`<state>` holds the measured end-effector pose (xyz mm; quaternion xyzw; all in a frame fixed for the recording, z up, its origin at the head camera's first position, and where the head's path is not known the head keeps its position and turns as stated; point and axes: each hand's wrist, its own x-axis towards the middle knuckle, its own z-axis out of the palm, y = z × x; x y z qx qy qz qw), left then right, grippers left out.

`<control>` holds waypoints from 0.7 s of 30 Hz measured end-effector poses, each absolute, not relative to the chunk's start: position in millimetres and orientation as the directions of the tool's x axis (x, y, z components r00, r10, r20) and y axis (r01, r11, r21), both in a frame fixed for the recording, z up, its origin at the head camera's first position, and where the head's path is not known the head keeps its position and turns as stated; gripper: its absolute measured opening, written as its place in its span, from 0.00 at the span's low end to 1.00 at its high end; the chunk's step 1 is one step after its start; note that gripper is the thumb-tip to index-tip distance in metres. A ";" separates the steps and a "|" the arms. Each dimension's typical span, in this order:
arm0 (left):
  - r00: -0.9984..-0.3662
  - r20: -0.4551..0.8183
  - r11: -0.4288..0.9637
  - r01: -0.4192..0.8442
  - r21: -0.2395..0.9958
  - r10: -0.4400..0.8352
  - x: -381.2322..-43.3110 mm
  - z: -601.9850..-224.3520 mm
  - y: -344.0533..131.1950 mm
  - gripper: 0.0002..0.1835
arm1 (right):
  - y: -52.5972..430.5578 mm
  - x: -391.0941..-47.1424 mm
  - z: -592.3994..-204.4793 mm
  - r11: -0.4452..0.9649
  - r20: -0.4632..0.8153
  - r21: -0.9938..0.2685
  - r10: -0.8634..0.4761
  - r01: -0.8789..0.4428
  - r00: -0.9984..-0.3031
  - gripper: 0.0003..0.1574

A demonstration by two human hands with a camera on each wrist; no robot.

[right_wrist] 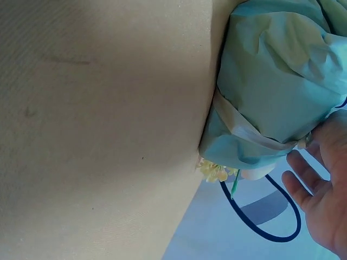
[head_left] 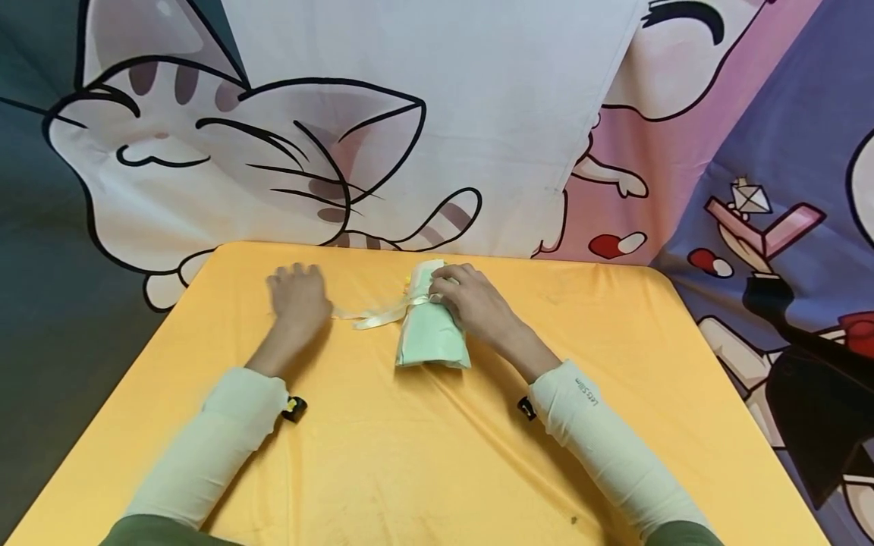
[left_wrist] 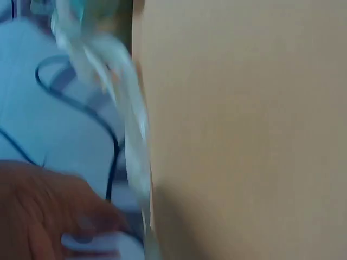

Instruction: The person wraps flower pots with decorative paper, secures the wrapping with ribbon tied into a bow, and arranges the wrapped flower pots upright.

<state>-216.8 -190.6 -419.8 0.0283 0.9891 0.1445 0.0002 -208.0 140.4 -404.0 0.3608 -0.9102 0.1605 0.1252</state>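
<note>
A small bouquet in mint-green wrapping paper lies near the far middle of the yellow table, its wider end toward me. A pale satin ribbon circles its waist and trails left. My left hand pinches the ribbon's far end, and in the left wrist view the strip runs down to the fingers, which are blurred. At the bouquet's right side, my right hand pinches the ribbon at its tie. Yellow flowers and a green stem peek from the paper in the right wrist view.
A wrinkled yellow cloth covers the table. Behind it hangs a curtain printed with cartoon cats, close along the far edge. A dark chair-like shape shows at the right, beyond the table's side.
</note>
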 end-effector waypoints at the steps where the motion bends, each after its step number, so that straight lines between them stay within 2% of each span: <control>1: -0.993 0.031 0.929 0.117 0.350 0.114 -218.8 -423.9 -179.3 0.23 | 140.9 -208.0 -403.6 0.691 0.342 -0.202 -0.614 -0.694 -0.711 0.10; 4: -0.947 0.011 0.765 0.267 0.586 0.321 -222.6 -427.6 -148.6 0.21 | 141.6 -207.5 -402.6 0.695 0.341 -0.204 -0.610 -0.690 -0.716 0.10; 7: -0.912 -0.023 0.662 0.279 0.696 0.409 -225.4 -429.8 -132.8 0.16 | 141.0 -207.1 -402.0 0.694 0.345 -0.208 -0.607 -0.689 -0.716 0.11; 12: -0.935 0.017 0.629 0.251 0.736 0.354 -227.3 -427.2 -139.5 0.11 | 139.3 -206.8 -400.6 0.684 0.354 -0.208 -0.613 -0.699 -0.706 0.10; 21: -0.957 0.021 0.610 0.201 0.767 0.288 -223.1 -412.7 -163.6 0.20 | 141.3 -206.5 -399.4 0.689 0.353 -0.201 -0.612 -0.696 -0.708 0.10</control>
